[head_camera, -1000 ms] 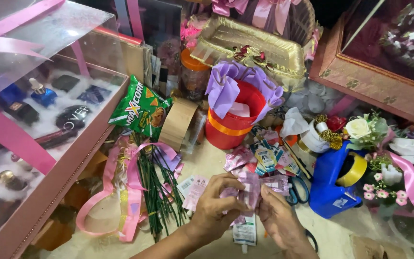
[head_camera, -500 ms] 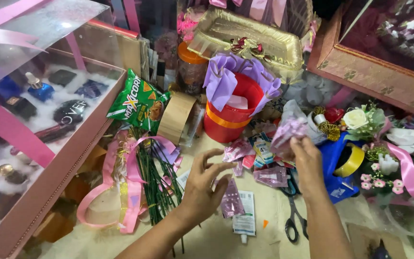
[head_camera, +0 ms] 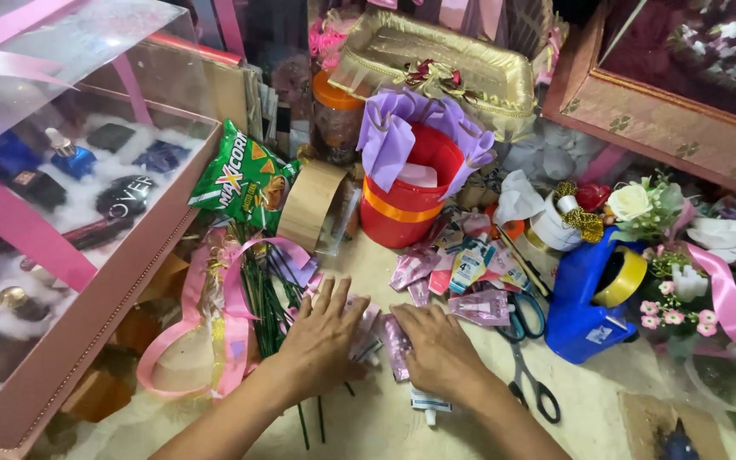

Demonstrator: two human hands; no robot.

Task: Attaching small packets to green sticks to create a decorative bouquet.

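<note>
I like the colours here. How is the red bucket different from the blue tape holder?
The red bucket is round, stands upright and has purple paper poking out; the blue tape holder is blocky and carries a yellow roll. The bucket sits farther from both hands, the holder beside the scissors. Both rest on the crowded tabletop.

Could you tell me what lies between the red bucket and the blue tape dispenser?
In the head view, small pink sachets lie scattered between the red bucket and the blue tape dispenser.

Glossy plastic sachets [head_camera: 419,267], satin ribbon [head_camera: 233,298]
</note>
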